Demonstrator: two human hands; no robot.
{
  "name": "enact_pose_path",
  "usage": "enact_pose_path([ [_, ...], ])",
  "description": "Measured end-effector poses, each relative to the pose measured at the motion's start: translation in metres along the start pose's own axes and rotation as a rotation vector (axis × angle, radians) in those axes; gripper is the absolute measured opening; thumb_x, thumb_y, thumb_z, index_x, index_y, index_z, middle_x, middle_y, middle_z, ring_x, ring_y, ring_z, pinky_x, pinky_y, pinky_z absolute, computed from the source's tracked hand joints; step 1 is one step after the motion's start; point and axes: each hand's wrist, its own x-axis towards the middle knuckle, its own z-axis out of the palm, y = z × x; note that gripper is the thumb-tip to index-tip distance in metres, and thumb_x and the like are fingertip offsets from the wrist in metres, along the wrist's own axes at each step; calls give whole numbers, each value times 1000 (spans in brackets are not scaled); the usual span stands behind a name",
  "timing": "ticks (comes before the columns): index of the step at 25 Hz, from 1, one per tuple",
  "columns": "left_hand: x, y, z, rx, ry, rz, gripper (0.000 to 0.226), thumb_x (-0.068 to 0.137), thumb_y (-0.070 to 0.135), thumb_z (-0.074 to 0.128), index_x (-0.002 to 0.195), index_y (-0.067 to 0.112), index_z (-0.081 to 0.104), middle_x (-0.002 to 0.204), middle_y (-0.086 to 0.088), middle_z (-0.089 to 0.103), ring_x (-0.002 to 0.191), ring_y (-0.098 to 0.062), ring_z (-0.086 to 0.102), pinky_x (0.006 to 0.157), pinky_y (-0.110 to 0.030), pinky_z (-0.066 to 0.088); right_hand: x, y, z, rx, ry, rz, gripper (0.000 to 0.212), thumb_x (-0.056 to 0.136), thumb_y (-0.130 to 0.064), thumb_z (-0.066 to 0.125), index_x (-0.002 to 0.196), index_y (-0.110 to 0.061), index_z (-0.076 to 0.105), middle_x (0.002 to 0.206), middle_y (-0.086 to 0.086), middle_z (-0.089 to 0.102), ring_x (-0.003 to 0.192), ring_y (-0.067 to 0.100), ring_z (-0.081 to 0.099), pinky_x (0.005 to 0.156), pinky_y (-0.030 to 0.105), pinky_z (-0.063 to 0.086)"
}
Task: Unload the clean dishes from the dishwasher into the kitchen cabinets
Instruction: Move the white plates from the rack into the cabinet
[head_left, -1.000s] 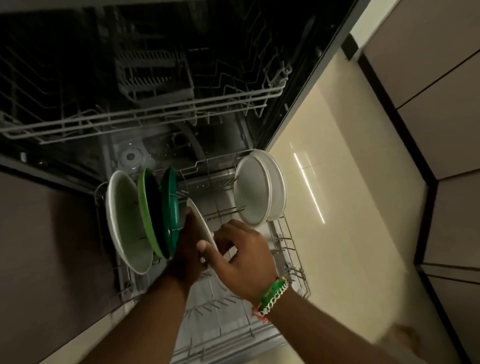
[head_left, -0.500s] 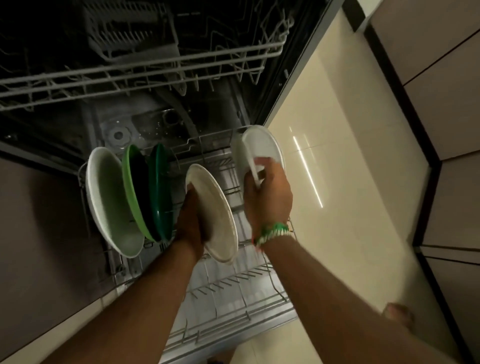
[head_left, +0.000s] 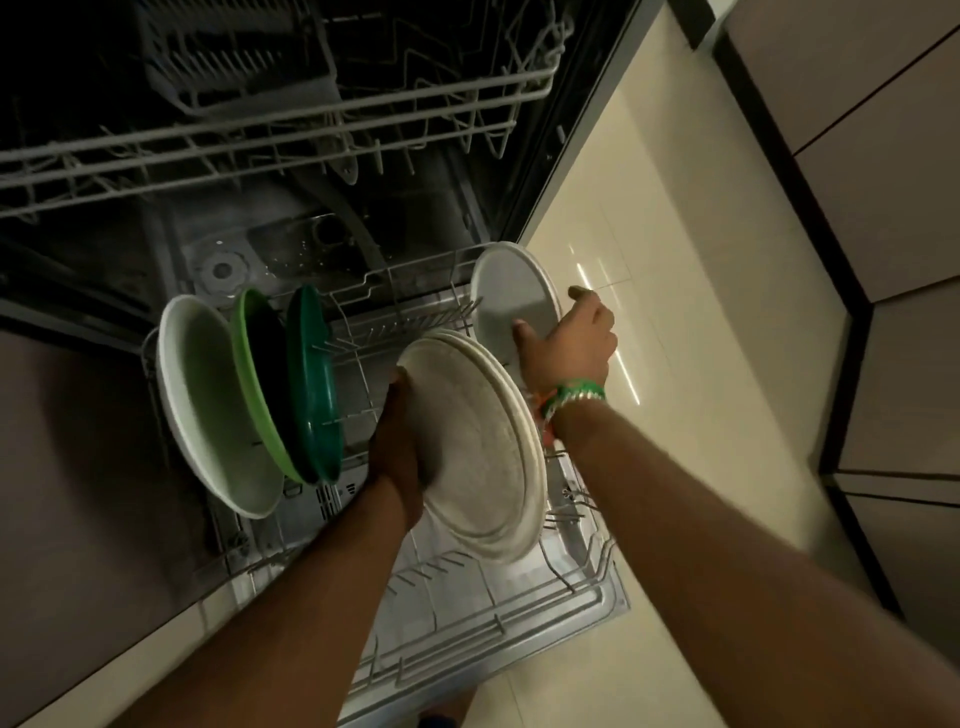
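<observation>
The dishwasher's lower rack (head_left: 597, 597) is pulled out below me. My left hand (head_left: 397, 441) holds two stacked white plates (head_left: 478, 447) tilted above the rack's middle. My right hand (head_left: 566, 348), with a green and orange bracelet on the wrist, grips the lower edge of a white plate (head_left: 511, 301) standing at the rack's far right corner. Upright at the rack's left stand a white bowl (head_left: 213, 405), a light green plate (head_left: 254, 374) and a dark green plate (head_left: 314, 379).
The upper rack (head_left: 291, 119) with a grey cutlery basket (head_left: 234, 47) hangs above inside the dark dishwasher. Cream floor tiles (head_left: 675, 312) lie to the right, bordered by beige cabinet fronts (head_left: 893, 218) with dark trim. A brown panel is at the left.
My right hand passed one white plate onto the plate in my left hand, making a stack of two, then moved back to the far right corner and took hold of the remaining white plate.
</observation>
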Motion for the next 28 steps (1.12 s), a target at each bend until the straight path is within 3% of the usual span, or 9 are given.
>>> enact_pose_path([
  [2, -3, 1, -1, 24, -40, 37, 110, 48, 93, 68, 141, 34, 56, 136, -6, 63, 123, -31, 59, 110, -55, 43, 37, 17, 12, -8, -128, 146, 64, 84, -23, 70, 141, -17, 42, 136, 12, 54, 122, 36, 54, 95, 45, 51],
  [5, -9, 4, -6, 27, -72, 107, 90, 73, 85, 56, 145, 31, 51, 139, -5, 61, 123, -26, 58, 112, -51, 40, 35, 23, 11, -92, -97, 88, 28, 87, -8, 54, 112, -13, 63, 111, 15, 67, 102, 39, 63, 75, 34, 48],
  [7, -8, 6, -10, 15, -30, 112, 92, 65, 86, 60, 140, 34, 54, 138, -3, 60, 124, -27, 56, 114, -53, 39, 6, 16, -5, -134, 46, -22, 19, 92, -14, 50, 104, -16, 64, 101, 11, 67, 90, 34, 61, 65, 28, 38],
  [9, -15, 12, -12, 14, 80, 113, 100, 52, 91, 63, 135, 36, 56, 137, -2, 60, 124, -28, 56, 114, -54, 38, -40, 19, -23, -133, 153, -146, 24, 101, -28, 47, 115, -19, 64, 100, 5, 62, 86, 24, 57, 61, 26, 34],
  [12, -38, 25, -13, 35, 246, 80, 131, 33, 98, 67, 141, 26, 54, 137, 0, 57, 124, -30, 54, 114, -51, 39, -119, 28, -56, 298, 18, -122, 25, 105, -39, 46, 107, -23, 66, 97, -1, 63, 87, 20, 61, 66, 29, 48],
  [15, -77, 23, -11, 219, 275, 158, 100, 73, 83, 62, 150, 23, 43, 145, -5, 50, 130, -33, 50, 108, -41, 38, -174, 36, -68, 723, -220, 31, 26, 101, -38, 53, 111, -22, 71, 104, -2, 74, 99, 18, 70, 84, 40, 56],
  [18, -110, 13, -26, 311, 359, 110, 94, 72, 86, 59, 148, 34, 43, 154, -13, 38, 137, -38, 42, 112, -52, 38, -201, 39, -66, 916, -290, 159, 34, 96, -43, 62, 121, -23, 70, 117, 0, 73, 110, 18, 68, 97, 42, 52],
  [22, -147, 4, -53, 190, 286, 259, 57, 74, 70, 72, 120, 40, 56, 127, 5, 57, 116, -25, 57, 97, -41, 46, -216, 27, -63, 753, -240, 3, 23, 91, -46, 62, 95, -25, 72, 85, -8, 71, 82, 12, 67, 73, 35, 55],
  [28, -182, -12, -98, 207, 273, 275, 58, 96, 41, 65, 146, 22, 43, 129, -1, 56, 106, -24, 53, 91, -38, 44, -255, 22, -60, 501, -93, -126, 20, 88, -35, 76, 104, -25, 69, 93, -8, 74, 83, 4, 70, 68, 18, 55],
])
